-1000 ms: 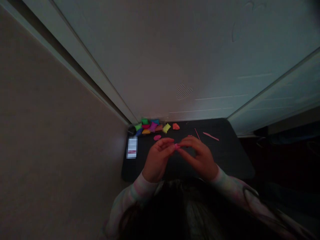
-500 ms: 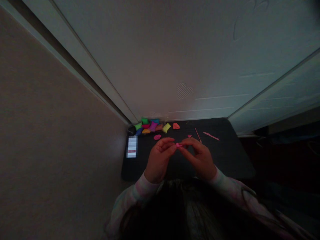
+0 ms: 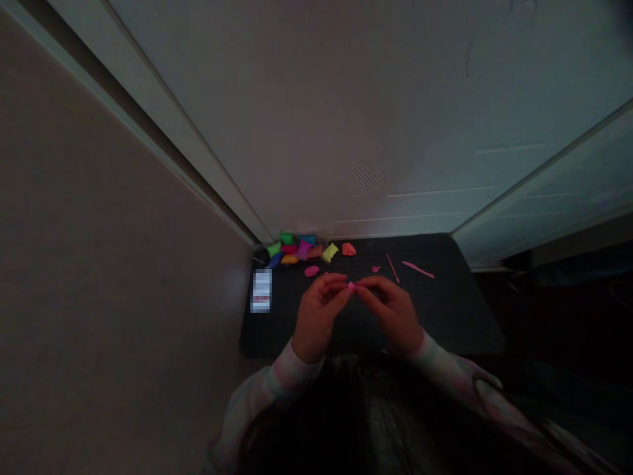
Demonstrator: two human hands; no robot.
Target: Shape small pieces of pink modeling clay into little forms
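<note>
A small lump of pink modelling clay (image 3: 351, 286) is pinched between the fingertips of both hands, above the dark table. My left hand (image 3: 320, 315) grips it from the left, thumb and fingers closed. From the right, my right hand (image 3: 393, 310) has its thumb and fingertips on the same lump. Just beyond the left hand lies a flattened pink clay piece (image 3: 311, 271). A smaller pink clay bit (image 3: 376, 269) rests past the right fingers. The fingers hide part of the held lump.
Colourful clay packets (image 3: 302, 249) are heaped at the table's (image 3: 445, 316) back left, with a yellow packet (image 3: 330, 253) and an orange clay lump (image 3: 349, 249) beside them. Two pink modelling tools, a thin stick (image 3: 392, 268) and a flat blade (image 3: 418, 270), lie right. A phone-like blurred rectangle (image 3: 261, 291) lies left.
Both hands still pinch the pink clay; the right hand has shifted slightly left, and less of the lump shows between the fingertips. The things on the table stay put.
</note>
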